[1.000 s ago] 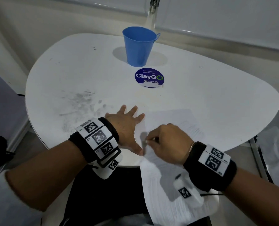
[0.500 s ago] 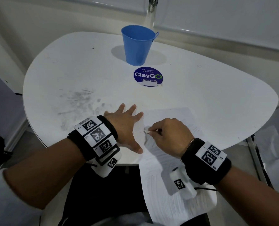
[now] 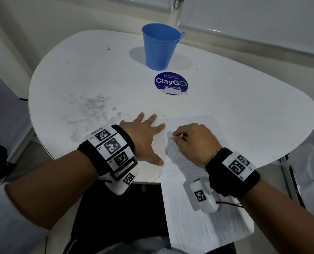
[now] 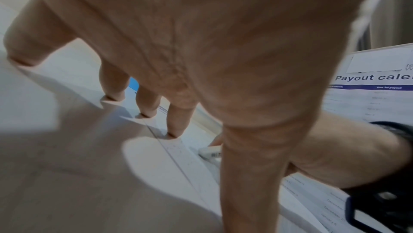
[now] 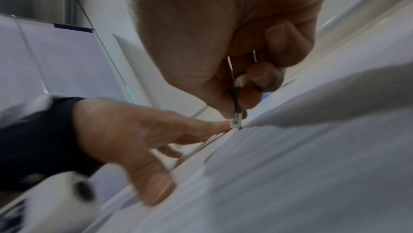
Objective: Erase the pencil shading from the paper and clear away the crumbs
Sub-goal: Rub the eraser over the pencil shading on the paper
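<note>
**Rubbing at the top of the sheet, plenty left**

Pinching a small white eraser point(image 5: 236, 122) in our right hand point(image 3: 192, 142), fingers curled round it, we have its tip down on the paper point(image 3: 198, 217) near the left edge. Our left hand point(image 3: 143, 140) lies flat and spread, fingertips on that edge, pinning the sheet to the table point(image 3: 244, 107). The paper hangs off the near rim toward our lap, and grey shading covers most of its lower part. By our reckoning we're early: a pale patch near the eraser, the bulk untouched, crumbs not yet swept. Beyond stands a blue cup point(image 3: 160, 46).
</note>
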The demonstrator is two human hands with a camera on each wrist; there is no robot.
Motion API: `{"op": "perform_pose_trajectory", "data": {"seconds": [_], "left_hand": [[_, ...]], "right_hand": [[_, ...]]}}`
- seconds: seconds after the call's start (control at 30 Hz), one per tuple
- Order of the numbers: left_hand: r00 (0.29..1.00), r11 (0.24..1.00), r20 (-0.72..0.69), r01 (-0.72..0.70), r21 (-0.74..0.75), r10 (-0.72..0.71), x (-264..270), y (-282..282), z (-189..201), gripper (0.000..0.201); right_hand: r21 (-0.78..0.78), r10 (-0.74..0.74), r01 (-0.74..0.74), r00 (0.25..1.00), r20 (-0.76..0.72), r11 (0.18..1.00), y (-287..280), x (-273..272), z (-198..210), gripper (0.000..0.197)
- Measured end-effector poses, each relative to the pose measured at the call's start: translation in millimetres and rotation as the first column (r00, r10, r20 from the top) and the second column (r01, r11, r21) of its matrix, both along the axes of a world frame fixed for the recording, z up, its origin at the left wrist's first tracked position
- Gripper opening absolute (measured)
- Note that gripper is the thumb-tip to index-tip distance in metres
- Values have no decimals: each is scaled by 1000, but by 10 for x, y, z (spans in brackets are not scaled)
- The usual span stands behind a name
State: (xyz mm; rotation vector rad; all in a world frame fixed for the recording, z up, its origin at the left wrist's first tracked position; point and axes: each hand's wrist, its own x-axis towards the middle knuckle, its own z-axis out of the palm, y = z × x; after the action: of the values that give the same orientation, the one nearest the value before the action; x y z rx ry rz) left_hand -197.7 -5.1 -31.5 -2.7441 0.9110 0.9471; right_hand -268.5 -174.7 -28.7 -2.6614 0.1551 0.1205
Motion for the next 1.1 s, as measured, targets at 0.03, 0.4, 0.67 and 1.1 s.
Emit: {"op": "perform_pose_trajectory", "data": {"seconds": [0.03, 0.4, 0.67, 1.1], "left_hand": [[1000, 1000, -5, -2, 1, 2, -2, -3, 2, 117], [1000, 1000, 1, -4, -2, 4, -13, -11, 17, 122], [1000, 1000, 3, 6, 8, -6, -10, -11, 4, 129], [1000, 1000, 4, 6, 7, -6, 1, -18, 7, 129]], "right_hand": [[11, 5, -5, 1000, 1, 1000, -10, -2, 8, 18], [-1, 182, -183, 978, -103, 983, 63, -70, 71, 20], [-29, 233, -237, 968, -90, 971, 187, -106, 67, 21], [-55, 231, -238, 966, -117, 970, 214, -71, 82, 20]]}}
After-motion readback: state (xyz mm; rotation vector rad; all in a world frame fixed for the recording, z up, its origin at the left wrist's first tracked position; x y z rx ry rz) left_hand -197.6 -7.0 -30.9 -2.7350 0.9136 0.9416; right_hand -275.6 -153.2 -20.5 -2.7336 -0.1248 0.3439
